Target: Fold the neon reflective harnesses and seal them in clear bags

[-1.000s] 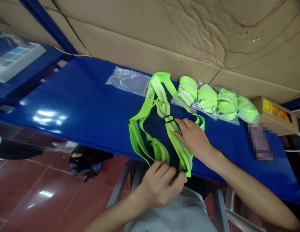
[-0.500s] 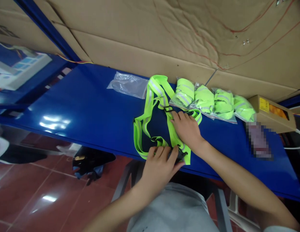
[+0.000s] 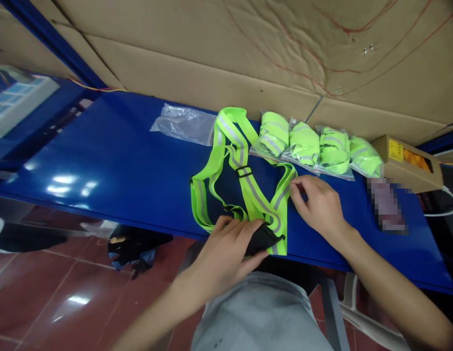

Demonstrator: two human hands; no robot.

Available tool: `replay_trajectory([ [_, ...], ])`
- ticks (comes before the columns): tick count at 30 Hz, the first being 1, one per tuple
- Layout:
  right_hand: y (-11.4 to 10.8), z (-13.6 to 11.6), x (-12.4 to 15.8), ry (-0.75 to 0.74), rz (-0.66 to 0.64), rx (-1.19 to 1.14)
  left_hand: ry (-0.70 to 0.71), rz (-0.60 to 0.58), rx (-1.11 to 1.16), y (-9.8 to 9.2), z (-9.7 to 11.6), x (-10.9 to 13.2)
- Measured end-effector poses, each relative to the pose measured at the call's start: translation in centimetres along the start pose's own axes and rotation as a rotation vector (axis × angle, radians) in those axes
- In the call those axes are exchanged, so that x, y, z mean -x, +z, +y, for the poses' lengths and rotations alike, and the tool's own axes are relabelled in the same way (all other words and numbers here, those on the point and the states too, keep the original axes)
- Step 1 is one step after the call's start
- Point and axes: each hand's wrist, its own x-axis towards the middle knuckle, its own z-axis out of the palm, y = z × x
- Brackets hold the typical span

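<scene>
Clear bag [image 3: 180, 124] left rear on blue table [image 3: 113, 161]. Green strap harness [image 3: 248, 187] flat at table's near edge. Left hand [image 3: 226, 253] curled, gripping its black end tab [image 3: 263, 237]. Right hand [image 3: 319, 204] pinches right loop. Harness probably light, limp, tangle-prone; best held at tab or buckle [image 3: 243, 171].

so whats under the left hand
The left hand grips the near end of the reflective vest on the blue table; a black patch pokes out. Whatever lies beneath the palm is covered.
</scene>
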Motion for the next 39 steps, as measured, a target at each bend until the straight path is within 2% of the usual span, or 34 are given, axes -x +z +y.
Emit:
replay_trajectory([
  [2,-0.2,0.1,0.3,0.157,-0.192,0.014,0.021,-0.006,0.006,-0.3,0.1,0.1],
  [4,0.0,0.2,0.0,0.228,-0.314,-0.099,0.041,0.005,0.000,-0.5,0.4,0.2],
  [8,0.7,0.2,-1.5,0.320,-0.396,-0.641,0.075,-0.015,-0.018,-0.8,1.2,0.6],
  [11,1.2,-0.3,-2.6,0.396,-0.422,-0.836,0.093,-0.024,-0.044,-1.0,1.6,1.1],
  [13,1.7,-0.9,-3.2,0.381,-0.355,-0.781,0.112,-0.005,-0.062,-1.1,1.7,1.3],
  [17,3.4,-2.0,-5.0,0.231,-0.088,-0.426,0.143,-0.005,-0.073,-0.6,1.7,1.3],
  [19,4.1,-2.2,-6.4,0.188,-0.024,-0.313,0.157,-0.043,-0.074,-0.3,1.5,1.2],
  [21,4.5,-2.2,-7.8,0.201,-0.005,-0.294,0.161,-0.080,-0.072,-0.1,1.3,1.0],
  [24,4.3,-2.2,-9.2,0.256,-0.067,-0.386,0.128,-0.110,-0.036,-0.2,1.0,0.7],
  [28,3.1,-2.1,-8.7,0.351,-0.233,-0.666,0.103,-0.138,-0.029,-0.5,0.9,0.6],
  [33,2.0,-1.0,-7.1,0.610,-0.413,-1.055,0.132,-0.132,-0.066,-0.5,0.9,0.9],
  [36,1.9,-0.5,-6.7,0.637,-0.496,-0.979,0.164,-0.059,-0.069,-0.5,0.8,1.1],
  [39,2.1,-1.0,-6.6,0.529,-0.589,-0.830,0.186,0.013,-0.046,-0.5,0.8,1.2],
])
